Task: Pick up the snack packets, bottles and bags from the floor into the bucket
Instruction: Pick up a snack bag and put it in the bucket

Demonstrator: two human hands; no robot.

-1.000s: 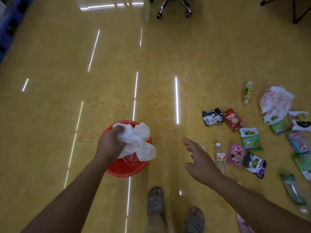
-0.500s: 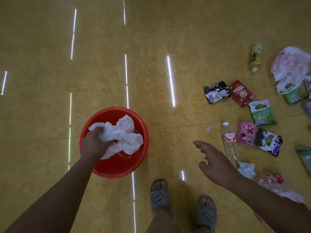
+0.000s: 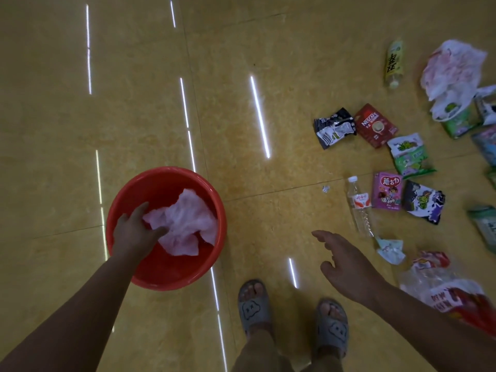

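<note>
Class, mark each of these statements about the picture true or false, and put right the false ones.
1. The left hand touches the white bag inside the red bucket. True.
2. The right hand holds the clear water bottle. False: it is open and empty; the bottle lies on the floor.
3. The red Nescafe packet lies beside the black-and-white packet. True.
4. The yellow bottle stands upright. False: it lies on its side.

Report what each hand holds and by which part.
The left hand grips the crumpled white bag by its left edge, down inside the bucket. The right hand holds nothing, fingers spread above the floor.
</note>
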